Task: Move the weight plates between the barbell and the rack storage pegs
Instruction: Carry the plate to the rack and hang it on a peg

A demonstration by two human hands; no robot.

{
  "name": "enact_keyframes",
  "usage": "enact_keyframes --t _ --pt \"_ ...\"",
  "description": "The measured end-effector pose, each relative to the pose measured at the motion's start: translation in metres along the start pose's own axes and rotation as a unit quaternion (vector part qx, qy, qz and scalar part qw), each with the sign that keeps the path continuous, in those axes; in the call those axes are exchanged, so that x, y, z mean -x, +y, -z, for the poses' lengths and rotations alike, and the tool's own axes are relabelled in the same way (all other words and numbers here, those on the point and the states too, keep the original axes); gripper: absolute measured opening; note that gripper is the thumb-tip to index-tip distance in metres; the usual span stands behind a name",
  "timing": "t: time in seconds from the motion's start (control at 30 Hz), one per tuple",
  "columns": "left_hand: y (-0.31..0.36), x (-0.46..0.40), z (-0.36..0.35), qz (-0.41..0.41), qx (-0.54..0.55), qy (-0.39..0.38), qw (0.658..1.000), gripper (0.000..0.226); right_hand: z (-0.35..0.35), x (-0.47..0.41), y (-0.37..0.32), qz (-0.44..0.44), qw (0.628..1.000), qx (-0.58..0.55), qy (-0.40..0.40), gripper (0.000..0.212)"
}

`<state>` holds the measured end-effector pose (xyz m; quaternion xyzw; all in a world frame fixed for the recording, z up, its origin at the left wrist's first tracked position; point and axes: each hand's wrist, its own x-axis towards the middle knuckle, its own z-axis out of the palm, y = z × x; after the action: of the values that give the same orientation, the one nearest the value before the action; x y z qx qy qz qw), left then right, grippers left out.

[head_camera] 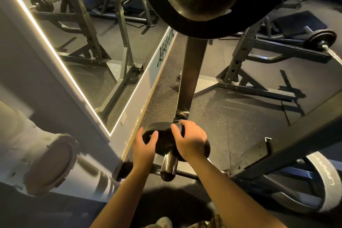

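Left hand: the left hand (143,145) lay on the near left edge of the small black round weight plate (164,138), thumb and fingers curled round its rim.
Right hand: the right hand (190,139) gripped the right side of the small black round weight plate, fingers curled over its top edge.
Task item: the small black round weight plate sat on the short shiny metal storage peg (168,166), pushed back near the peg's root; the peg's bare rounded end stuck out toward the camera, below and between the two wrists.
Peg mount: the short shiny metal storage peg was fixed at the foot of the dark square steel rack upright (192,72), which rose directly behind the plate.
Right of the peg: a large dark plate with a grey lettered rim (322,177) stood low down, partly hidden behind a black drilled steel rack beam (288,144).
Left of the peg: a tall wall mirror with a lit edge strip (61,48) ran along the speckled dark rubber floor (222,116).
Above the upright: a large black round plate (194,2) hung close to the camera, blurred.
Far right of the upright: a loaded barbell end with small black plates (323,40) rested across a second rack.
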<state>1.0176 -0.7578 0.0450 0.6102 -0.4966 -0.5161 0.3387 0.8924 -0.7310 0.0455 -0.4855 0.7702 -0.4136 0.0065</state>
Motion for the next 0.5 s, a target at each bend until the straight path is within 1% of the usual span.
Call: enact_keyframes --t 0.03,0.07,0.17,0.27,0.33,0.4,0.5 --pt "0.002 -0.005 0.002 0.051 0.000 -0.009 0.999 0.068 -0.002 0.001 0.002 -0.003 1.000 0.004 0.013 0.049" --pt "0.004 -0.010 0.005 0.081 0.001 -0.027 0.996 0.074 -0.003 0.001 0.006 -0.009 1.000 0.001 0.019 0.054" --pt "0.004 -0.018 0.010 0.101 0.020 -0.080 0.991 0.081 0.000 -0.001 0.014 -0.034 0.999 -0.015 0.021 0.066" --pt "0.002 -0.020 0.008 0.079 0.006 -0.066 0.995 0.086 0.000 -0.001 0.027 -0.056 0.997 -0.040 0.022 0.069" --pt "0.004 -0.022 0.001 0.062 -0.020 -0.045 0.997 0.083 0.000 0.000 0.036 -0.075 0.995 -0.064 0.010 0.068" --pt "0.008 -0.025 -0.002 0.040 -0.068 -0.041 0.996 0.084 0.000 0.001 0.042 -0.092 0.992 -0.088 0.010 0.063" --pt "0.020 -0.029 0.001 0.013 -0.163 -0.062 0.985 0.087 0.003 0.004 0.047 -0.121 0.985 -0.126 -0.003 0.059"
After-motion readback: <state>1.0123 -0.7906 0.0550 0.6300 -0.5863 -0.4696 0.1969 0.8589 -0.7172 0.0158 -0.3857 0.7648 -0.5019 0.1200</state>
